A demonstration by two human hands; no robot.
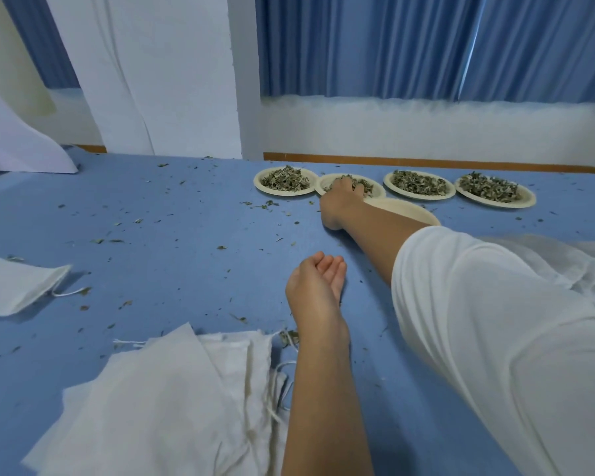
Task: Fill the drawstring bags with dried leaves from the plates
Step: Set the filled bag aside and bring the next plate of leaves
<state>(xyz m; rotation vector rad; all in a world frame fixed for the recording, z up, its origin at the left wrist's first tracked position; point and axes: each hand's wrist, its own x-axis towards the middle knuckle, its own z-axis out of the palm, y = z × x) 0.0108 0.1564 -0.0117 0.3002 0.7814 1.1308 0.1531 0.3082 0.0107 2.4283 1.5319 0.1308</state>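
Observation:
Four paper plates of dried green leaves stand in a row at the far side of the blue table: the first plate (pixel 259 183), second plate (pixel 378 193), third plate (pixel 389 183) and fourth plate (pixel 529 201). My right hand (pixel 340 201) reaches into the second plate, its fingers curled into the dried leaves (pixel 366 185). My left hand (pixel 318 283) rests mid-table, palm up with fingers loosely curled, holding nothing. A pile of white drawstring bags (pixel 172 389) lies near me at the left. A single bag (pixel 14 286) lies further left.
An empty paper plate (pixel 413 211) sits just in front of the row, partly hidden by my right forearm. Leaf crumbs are scattered over the table (pixel 172 214). White gauzy cloth (pixel 547 255) lies at the right, and a white sheet (pixel 18 139) at the far left.

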